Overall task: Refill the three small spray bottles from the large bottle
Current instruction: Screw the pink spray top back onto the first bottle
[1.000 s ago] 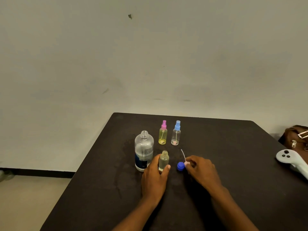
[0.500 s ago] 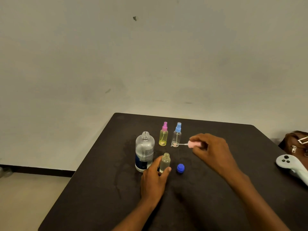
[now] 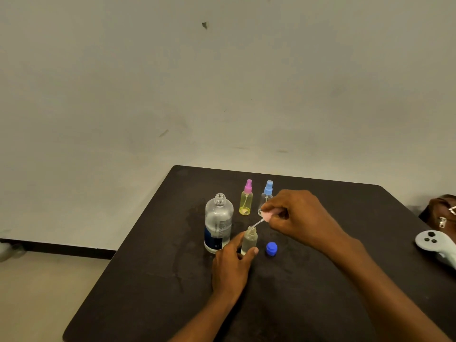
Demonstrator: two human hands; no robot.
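Your right hand (image 3: 299,218) had lifted the pale pink spray pump (image 3: 267,215) from beside the round blue plastic cap (image 3: 271,249) and carried it over the small clear open-necked bottle (image 3: 249,240), low in the middle of the frame. Its thin dip tube now angled down to the bottle's mouth, so recapping looked close. Your right fingers pinched the pump; your left hand (image 3: 233,265) gripped the bottle's base, beside the large uncapped clear bottle (image 3: 218,223).

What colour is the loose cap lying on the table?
Blue: the loose cap shows clearly in the head view.
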